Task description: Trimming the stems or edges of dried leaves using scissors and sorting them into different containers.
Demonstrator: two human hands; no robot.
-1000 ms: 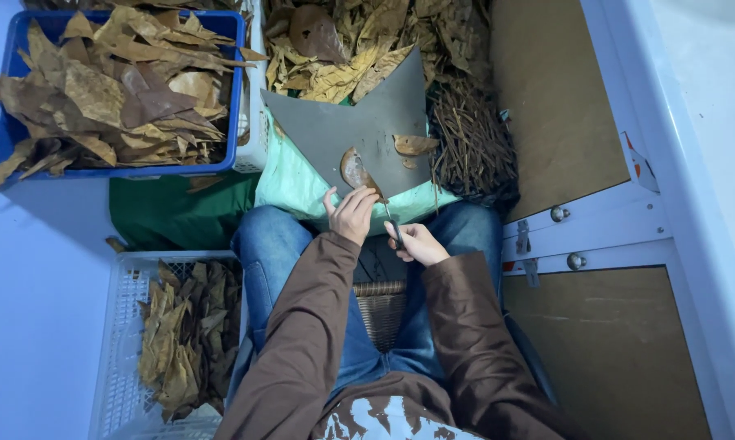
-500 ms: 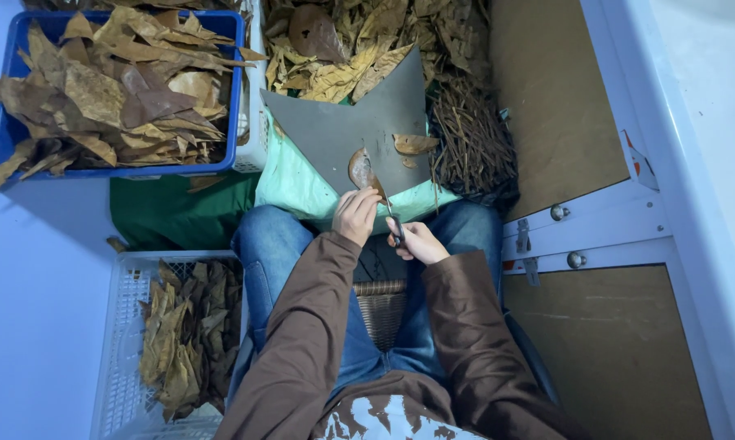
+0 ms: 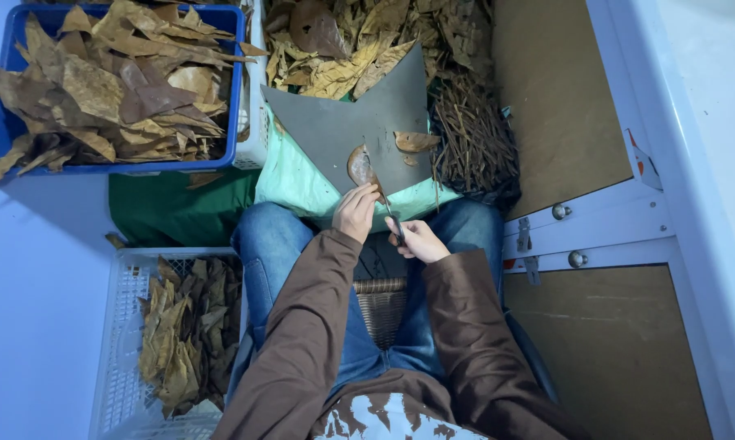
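Note:
My left hand (image 3: pixel 356 212) pinches a dry brown leaf (image 3: pixel 360 165) by its lower end and holds it up over a grey board (image 3: pixel 343 130). Close to its right, my right hand (image 3: pixel 416 239) grips a pair of scissors (image 3: pixel 392 222), whose blades point up toward the base of the leaf. Both hands hover above my knees in blue jeans. A cut leaf piece (image 3: pixel 414 142) lies on the board, with a smaller scrap just below it.
A blue crate (image 3: pixel 0 130) full of dry leaves stands at the upper left. A white basket (image 3: pixel 114 326) with leaves sits by my left leg. A leaf heap (image 3: pixel 359 41) and a bundle of stems (image 3: pixel 473 138) lie beyond the board. A green cloth (image 3: pixel 302 187) lies under the board.
My left hand has lifted the leaf slightly and shifted it right. My right hand with the scissors has moved in closer to the leaf's base.

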